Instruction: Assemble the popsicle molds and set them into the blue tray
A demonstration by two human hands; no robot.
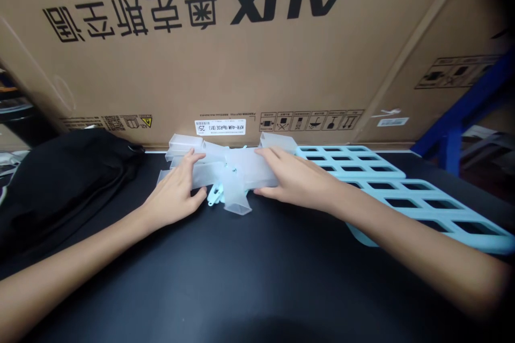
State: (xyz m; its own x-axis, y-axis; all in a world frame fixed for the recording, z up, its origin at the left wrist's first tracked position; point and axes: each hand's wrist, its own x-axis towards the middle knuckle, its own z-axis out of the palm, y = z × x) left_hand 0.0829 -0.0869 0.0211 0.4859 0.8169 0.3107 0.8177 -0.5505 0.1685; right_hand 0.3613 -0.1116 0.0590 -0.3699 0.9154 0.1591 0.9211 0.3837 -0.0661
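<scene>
Head view: we are resting our left hand [175, 190], loosely spread, against clear plastic tubes [245, 166] lying on the black table [257, 278]; our right hand [292, 177] is covering those opposite, though whether it is gripping, we are not seeing clearly; we are probably flanking them to stop them scattering; blue racks [450, 214] are lying rightward.

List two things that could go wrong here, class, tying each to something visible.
The translucent plastic tubes lie crossed in a heap, so a push from the left hand or right hand might scatter them. The small pale-blue pieces, partly hidden by the tubes, could be overlooked.
</scene>
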